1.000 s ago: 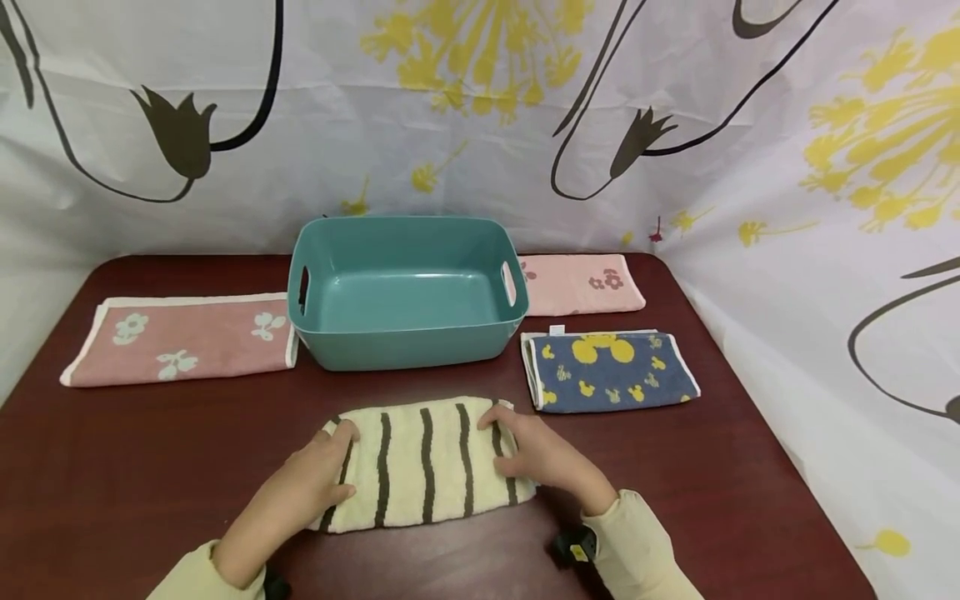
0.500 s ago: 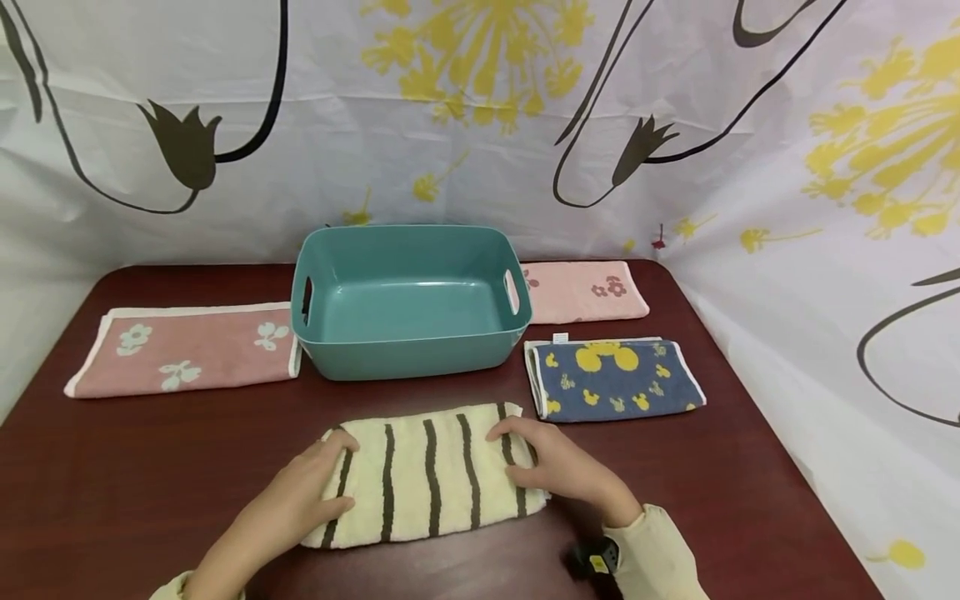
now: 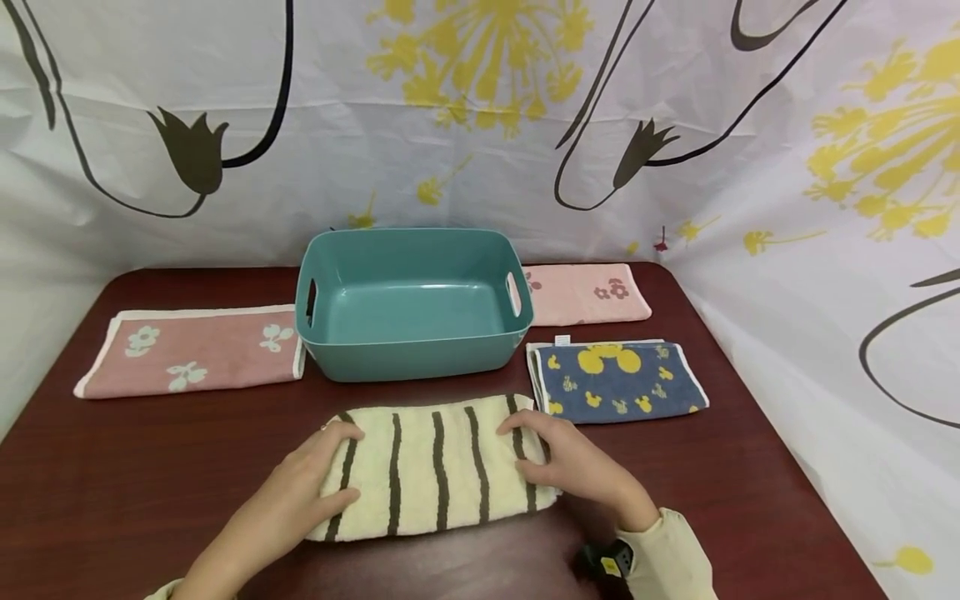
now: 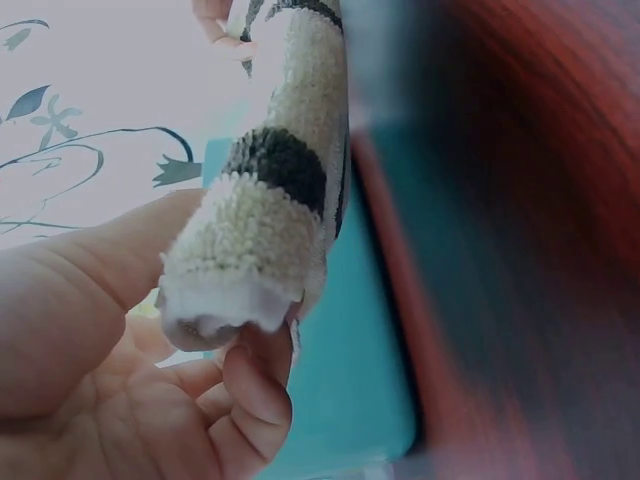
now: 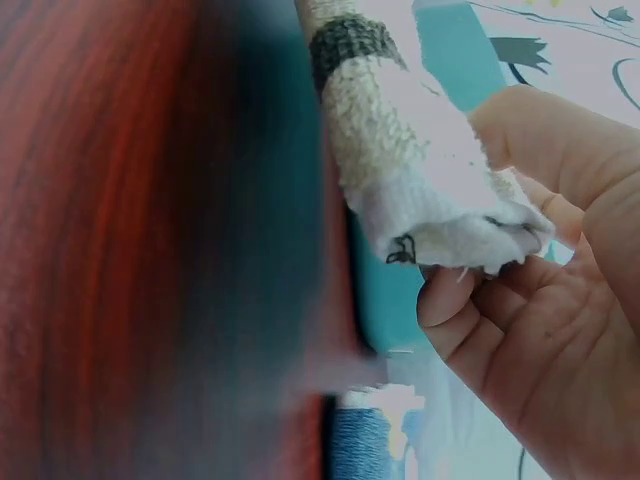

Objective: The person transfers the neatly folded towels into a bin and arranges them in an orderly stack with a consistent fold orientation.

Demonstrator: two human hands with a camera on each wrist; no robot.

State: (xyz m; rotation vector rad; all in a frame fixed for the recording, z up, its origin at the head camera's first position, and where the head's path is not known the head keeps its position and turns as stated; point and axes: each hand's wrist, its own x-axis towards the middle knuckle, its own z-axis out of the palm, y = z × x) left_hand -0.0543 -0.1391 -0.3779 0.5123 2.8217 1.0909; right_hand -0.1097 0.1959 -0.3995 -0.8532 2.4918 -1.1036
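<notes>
A folded cream towel (image 3: 417,471) with dark wavy stripes is held level in front of me, its two ends in my hands. My left hand (image 3: 296,487) grips the left end, thumb on top. In the left wrist view its fingers (image 4: 255,400) curl beneath the towel's edge. My right hand (image 3: 577,462) holds the right end likewise, and in the right wrist view its fingers (image 5: 450,305) are under the folded layers. The towel's underside is hidden in the head view.
A teal plastic bin (image 3: 420,362) stands behind the towel. To its left lies a folded pink towel (image 3: 232,354). On the right are a light pink towel (image 3: 573,304), partly behind the bin, and a blue towel (image 3: 622,383) with yellow figures. A printed cloth (image 3: 465,183) hangs behind the table.
Both hands stay on the striped towel, which has shifted slightly to the right, with its right end nearer the blue towel. The whole head view has tilted up a little.
</notes>
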